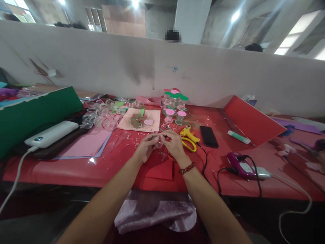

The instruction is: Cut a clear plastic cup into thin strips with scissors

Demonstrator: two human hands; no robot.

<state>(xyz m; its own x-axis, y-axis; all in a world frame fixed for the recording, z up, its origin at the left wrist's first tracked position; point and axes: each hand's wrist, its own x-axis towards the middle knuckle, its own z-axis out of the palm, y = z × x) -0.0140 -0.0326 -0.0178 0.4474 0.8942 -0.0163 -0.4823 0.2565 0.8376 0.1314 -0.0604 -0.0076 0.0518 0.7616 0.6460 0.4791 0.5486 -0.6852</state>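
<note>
Over the red tabletop, my left hand [148,145] and my right hand [173,143] meet, fingers closed around a small clear plastic cup [159,144]. Its upper edge is partly hidden by my fingertips. Just right of my right hand lies a yellow glue gun [189,135]. Behind my hands rests a pink paper sheet [125,124] with a dark stained patch and a pink paper disc [148,122]. Clear cups topped with pink and green discs [175,100] are stacked near the partition. Below my hands lies a red sheet [160,170].
Loose clear cups [103,115] pile up at left, beside pink paper [82,142] and a white power bank [52,133]. At right are a black phone [209,136], a glue stick [239,137], a red board [253,120] and a purple power strip [241,165] with cables.
</note>
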